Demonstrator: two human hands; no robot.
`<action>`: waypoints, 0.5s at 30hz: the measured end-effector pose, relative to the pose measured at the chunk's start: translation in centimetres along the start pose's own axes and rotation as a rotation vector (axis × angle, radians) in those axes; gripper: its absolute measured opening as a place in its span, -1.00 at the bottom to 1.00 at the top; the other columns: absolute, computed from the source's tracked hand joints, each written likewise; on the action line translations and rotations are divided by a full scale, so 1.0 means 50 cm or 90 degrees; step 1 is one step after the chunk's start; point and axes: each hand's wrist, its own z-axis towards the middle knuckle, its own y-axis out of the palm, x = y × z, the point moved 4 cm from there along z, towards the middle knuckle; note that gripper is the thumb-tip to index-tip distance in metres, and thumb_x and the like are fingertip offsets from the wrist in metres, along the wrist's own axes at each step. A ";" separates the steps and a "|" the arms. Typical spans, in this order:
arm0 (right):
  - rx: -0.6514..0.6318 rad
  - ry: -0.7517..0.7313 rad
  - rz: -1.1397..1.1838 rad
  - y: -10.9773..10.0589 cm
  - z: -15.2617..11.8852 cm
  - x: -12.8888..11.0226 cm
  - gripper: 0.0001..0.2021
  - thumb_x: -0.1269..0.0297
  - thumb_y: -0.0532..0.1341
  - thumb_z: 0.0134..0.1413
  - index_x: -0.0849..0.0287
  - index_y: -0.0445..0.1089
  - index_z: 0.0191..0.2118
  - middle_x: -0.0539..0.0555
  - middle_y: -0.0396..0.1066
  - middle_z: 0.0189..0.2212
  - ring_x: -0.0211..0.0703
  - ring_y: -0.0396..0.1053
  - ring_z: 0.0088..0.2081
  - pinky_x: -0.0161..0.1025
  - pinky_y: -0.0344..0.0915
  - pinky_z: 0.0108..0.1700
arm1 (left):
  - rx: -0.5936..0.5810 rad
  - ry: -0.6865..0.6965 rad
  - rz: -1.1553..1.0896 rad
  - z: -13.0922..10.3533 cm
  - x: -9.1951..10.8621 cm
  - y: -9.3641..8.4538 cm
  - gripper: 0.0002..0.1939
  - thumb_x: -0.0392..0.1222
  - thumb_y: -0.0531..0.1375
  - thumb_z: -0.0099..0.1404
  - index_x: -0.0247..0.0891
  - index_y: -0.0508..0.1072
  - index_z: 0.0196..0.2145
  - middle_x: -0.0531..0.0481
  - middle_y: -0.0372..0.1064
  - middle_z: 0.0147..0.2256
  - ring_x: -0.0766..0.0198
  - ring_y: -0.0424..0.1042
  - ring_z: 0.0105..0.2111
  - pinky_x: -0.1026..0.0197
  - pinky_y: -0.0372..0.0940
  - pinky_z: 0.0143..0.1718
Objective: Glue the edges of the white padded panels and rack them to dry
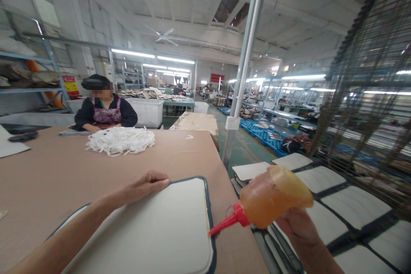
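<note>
A white panel with a dark blue border (154,227) lies on the tan tabletop in front of me. My left hand (147,186) is closed on its far edge, thumb and fingers pinching the border. In my right hand (297,222) is an amber squeeze bottle (272,197), tilted down to the left. Its red nozzle (227,224) has its tip at the panel's right edge, where the white face meets the blue border. A thin yellowish line, which looks like glue, runs along that edge above the tip.
A heap of white strips (120,140) sits across the table (180,158), before a seated person (105,109). Similar white panels (356,205) lie in rows at the right, beside a wire rack (362,60). A metal post (244,55) rises past the table's right edge.
</note>
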 end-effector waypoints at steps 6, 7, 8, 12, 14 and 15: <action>-0.050 0.029 -0.032 0.000 0.000 0.001 -0.40 0.25 0.48 -0.44 -0.10 0.47 -0.09 0.06 0.58 -0.30 0.18 0.53 -0.28 0.02 0.48 -0.21 | 0.022 -0.025 -0.019 0.003 -0.013 -0.006 -0.50 0.28 0.08 0.16 -0.22 0.15 -0.60 0.15 -0.06 -0.60 0.41 -0.04 -0.59 0.32 -0.12 -0.59; -0.062 0.032 -0.042 -0.002 0.000 0.003 -0.45 0.24 0.46 -0.41 -0.09 0.48 -0.10 0.07 0.58 -0.33 0.20 0.53 -0.28 0.03 0.47 -0.20 | 0.025 -0.030 -0.025 0.003 -0.016 -0.007 -0.50 0.28 0.08 0.16 -0.22 0.15 -0.59 0.15 -0.04 -0.60 0.41 -0.03 -0.59 0.32 -0.11 -0.59; -0.072 0.032 -0.052 -0.004 0.001 0.003 -0.49 0.23 0.45 -0.36 -0.09 0.49 -0.12 0.07 0.58 -0.34 0.20 0.52 -0.27 0.04 0.46 -0.18 | 0.027 -0.035 -0.036 0.003 -0.018 -0.007 -0.50 0.28 0.08 0.16 -0.23 0.16 -0.58 0.15 -0.03 -0.60 0.41 -0.02 -0.59 0.32 -0.11 -0.59; -0.090 0.025 -0.067 -0.006 0.000 0.003 -0.58 0.25 0.42 -0.31 -0.11 0.51 -0.18 0.06 0.58 -0.38 0.18 0.53 -0.30 0.05 0.45 -0.15 | 0.031 -0.069 -0.103 0.001 -0.030 -0.007 -0.52 0.27 0.11 0.16 -0.24 0.22 -0.55 0.15 0.06 -0.60 0.40 0.04 -0.60 0.33 -0.07 -0.59; -0.089 0.015 -0.061 -0.004 0.000 0.001 -0.58 0.24 0.42 -0.32 -0.10 0.51 -0.18 0.04 0.58 -0.41 0.17 0.53 -0.33 0.07 0.46 -0.16 | 0.042 -0.086 -0.132 0.000 -0.039 -0.009 -0.52 0.26 0.14 0.14 -0.24 0.24 -0.55 0.15 0.10 -0.61 0.40 0.07 -0.61 0.34 -0.05 -0.60; -0.089 0.014 -0.061 -0.003 0.000 0.001 -0.57 0.24 0.42 -0.32 -0.09 0.51 -0.17 0.05 0.58 -0.42 0.16 0.53 -0.34 0.08 0.46 -0.16 | 0.050 -0.096 -0.145 0.000 -0.044 -0.010 -0.52 0.26 0.16 0.12 -0.25 0.25 -0.54 0.15 0.12 -0.61 0.40 0.08 -0.61 0.35 -0.03 -0.60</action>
